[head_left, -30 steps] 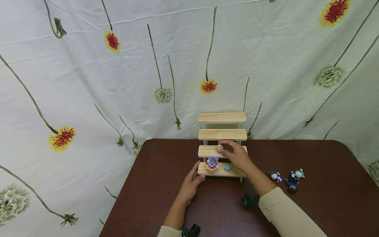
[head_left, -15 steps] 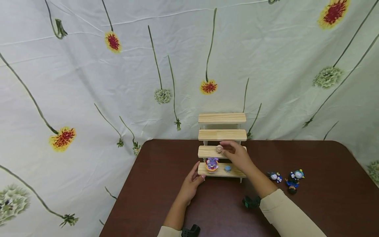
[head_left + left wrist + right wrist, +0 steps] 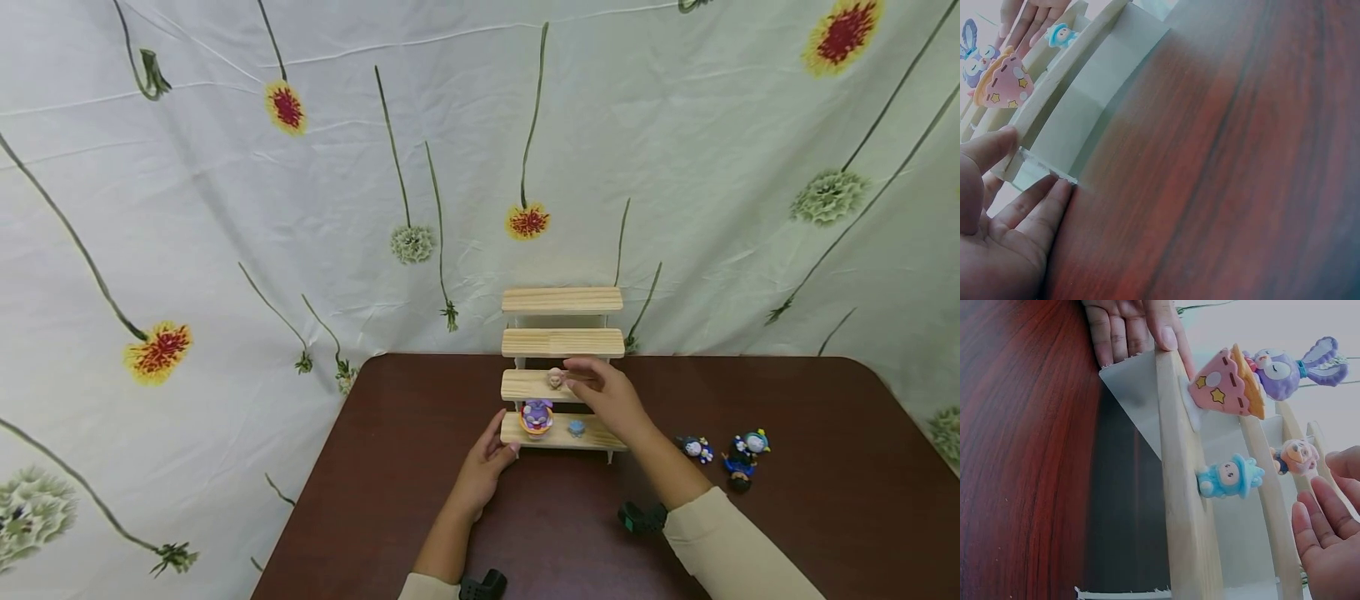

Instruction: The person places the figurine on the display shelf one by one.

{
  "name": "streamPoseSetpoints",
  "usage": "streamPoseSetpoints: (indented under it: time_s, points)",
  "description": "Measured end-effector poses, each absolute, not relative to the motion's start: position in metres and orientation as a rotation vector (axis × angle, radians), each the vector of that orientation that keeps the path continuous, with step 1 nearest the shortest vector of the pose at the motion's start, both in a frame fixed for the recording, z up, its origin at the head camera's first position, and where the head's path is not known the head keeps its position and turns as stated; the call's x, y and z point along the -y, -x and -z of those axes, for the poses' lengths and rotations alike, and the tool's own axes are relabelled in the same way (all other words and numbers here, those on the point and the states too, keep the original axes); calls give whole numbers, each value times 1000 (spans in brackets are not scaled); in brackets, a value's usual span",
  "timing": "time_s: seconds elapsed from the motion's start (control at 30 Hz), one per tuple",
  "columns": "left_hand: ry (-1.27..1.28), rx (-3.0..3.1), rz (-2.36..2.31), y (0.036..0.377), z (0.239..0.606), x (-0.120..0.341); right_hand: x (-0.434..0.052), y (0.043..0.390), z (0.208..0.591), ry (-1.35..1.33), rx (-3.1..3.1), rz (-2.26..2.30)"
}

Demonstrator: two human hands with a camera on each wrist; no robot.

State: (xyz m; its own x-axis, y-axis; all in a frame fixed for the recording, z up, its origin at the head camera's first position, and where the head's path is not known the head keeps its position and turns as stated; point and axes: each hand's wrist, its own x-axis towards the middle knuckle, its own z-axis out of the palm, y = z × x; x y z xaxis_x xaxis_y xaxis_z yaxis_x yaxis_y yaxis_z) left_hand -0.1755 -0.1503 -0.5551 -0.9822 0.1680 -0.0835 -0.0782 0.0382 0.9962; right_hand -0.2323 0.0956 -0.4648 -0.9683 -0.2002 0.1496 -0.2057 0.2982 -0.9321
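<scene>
right hand [image 3: 609, 398] has let go, fingers loose beside upright pink figure [image 3: 556, 378] facing forward.

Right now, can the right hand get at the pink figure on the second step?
Probably yes: the right hand hovers open just beside the pink figure on the stand, with nothing between them.

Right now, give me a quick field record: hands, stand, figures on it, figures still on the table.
left hand: open, fingers touching the left end of the stand's bottom step
right hand: open, beside the pink figure, apart from it
stand: wooden, four steps
second step: pink figure
bottom step: purple figure, blue figure
table: loose figures at right
</scene>
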Motion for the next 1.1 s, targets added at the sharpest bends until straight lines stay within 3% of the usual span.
streamPoseSetpoints:
  time_s: [1.1]
  points:
    - [-106, -2151, -2036, 174, 554, 152, -131, 228, 464, -313, 2412, -1802]
